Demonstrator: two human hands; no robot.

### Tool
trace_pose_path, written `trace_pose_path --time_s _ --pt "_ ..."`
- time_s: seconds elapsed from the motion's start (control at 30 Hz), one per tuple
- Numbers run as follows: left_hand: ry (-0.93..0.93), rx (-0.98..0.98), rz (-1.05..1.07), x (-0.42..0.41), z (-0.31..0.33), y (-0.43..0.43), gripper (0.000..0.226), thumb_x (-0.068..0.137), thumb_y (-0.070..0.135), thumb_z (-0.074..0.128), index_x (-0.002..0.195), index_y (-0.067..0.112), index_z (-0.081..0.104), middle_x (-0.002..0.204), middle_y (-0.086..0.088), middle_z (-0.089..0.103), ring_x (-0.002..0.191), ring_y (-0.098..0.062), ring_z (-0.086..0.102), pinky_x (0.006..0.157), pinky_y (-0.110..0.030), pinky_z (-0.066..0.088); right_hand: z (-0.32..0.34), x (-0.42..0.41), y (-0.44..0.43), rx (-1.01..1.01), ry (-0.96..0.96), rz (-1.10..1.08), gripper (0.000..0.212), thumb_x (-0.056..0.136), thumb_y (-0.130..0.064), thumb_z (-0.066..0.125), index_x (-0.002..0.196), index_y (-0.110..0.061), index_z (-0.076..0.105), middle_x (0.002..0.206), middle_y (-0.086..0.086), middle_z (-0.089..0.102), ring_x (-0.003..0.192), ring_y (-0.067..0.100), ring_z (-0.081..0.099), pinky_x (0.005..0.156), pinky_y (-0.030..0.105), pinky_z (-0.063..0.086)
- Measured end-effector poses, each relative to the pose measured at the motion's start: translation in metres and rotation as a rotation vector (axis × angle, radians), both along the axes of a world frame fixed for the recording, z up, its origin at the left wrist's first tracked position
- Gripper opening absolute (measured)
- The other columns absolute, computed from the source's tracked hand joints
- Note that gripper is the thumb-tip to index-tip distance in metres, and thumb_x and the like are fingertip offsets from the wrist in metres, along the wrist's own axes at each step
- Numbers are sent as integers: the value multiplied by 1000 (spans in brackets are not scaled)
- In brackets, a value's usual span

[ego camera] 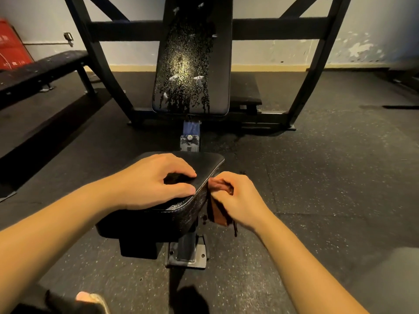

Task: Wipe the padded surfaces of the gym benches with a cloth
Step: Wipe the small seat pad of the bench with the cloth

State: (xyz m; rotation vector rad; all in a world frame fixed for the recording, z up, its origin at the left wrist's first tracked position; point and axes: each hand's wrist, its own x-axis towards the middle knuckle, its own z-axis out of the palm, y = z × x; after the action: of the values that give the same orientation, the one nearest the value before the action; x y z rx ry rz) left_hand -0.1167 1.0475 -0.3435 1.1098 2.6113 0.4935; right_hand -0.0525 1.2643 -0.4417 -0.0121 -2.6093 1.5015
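**Cloth at the side of the seat pad**

Head view – the left hand (149,182) rests on top of the black, stitched, vinyl-covered seat pad (204,163). Its fingers are bent, and the fingertips and thumb touch the pad's surface near the right edge. This grip has nothing closed inside it. The right hand (240,198) is just beside the pad's right flank, and its grip is curled tight round a rust-brown cloth (218,215). The bunched top of the cloth presses against the side wall of the pad just below the stitched seam. The rest hangs down in a flat fold, with a thin dark strand trailing below it. The two hands sit close together, with the pad's edge between them.

The pad's near rim and side carry a fine glitter of droplets. Under it stands a dark post bolted to a grey metal foot plate (199,253).

Beyond the seat rises the long black upright back pad (217,64). It is covered in speckled wet spots that run in streaks toward its lower edge – a few pale scuffs show through. The back pad sits within a black steel frame (315,64) of slanted posts and a crossbar.

A flat black padded bench (45,64) stands well apart at the left, in front of a red panel (11,48). Everything stands on speckled black rubber flooring (317,177), backed by a white wall (272,53) with peeling paint.
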Motion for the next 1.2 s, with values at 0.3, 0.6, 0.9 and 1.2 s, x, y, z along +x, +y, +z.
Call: trace_pose_path --time_s 0.3,0.6,0.9,1.2 --pt "-36 29 22 2 2 2 64 71 80 49 123 45 65 126 31 58 119 11 50 105 -29 47 -13 -17 -4 45 17 -237 11 93 -15 64 97 -21 73 86 -17 65 81 2 59 66 11 41" --pt "-51 67 66 7 4 1 33 92 53 67 123 41 68 126 26 59 121 5 52 106 -36 48 -16 -70 16 106 -203 -422 12 96 -21 62 94 -12 69 86 5 68 89 28 66 76 37 52" --pt "-6 43 19 2 0 1 66 70 81 48 122 45 67 124 30 57 121 9 49 107 -36 47 -10 -31 3 33 -77 -287 14 94 -19 63 89 -8 70 78 5 66 74 21 59 64 32 44" --pt "-53 100 60 -2 -4 1 58 67 81 54 114 50 69 124 31 59 121 11 51 110 -35 43 -43 -57 8 83 -91 -365 7 101 -19 56 96 -19 60 87 -8 60 83 15 58 66 28 40"
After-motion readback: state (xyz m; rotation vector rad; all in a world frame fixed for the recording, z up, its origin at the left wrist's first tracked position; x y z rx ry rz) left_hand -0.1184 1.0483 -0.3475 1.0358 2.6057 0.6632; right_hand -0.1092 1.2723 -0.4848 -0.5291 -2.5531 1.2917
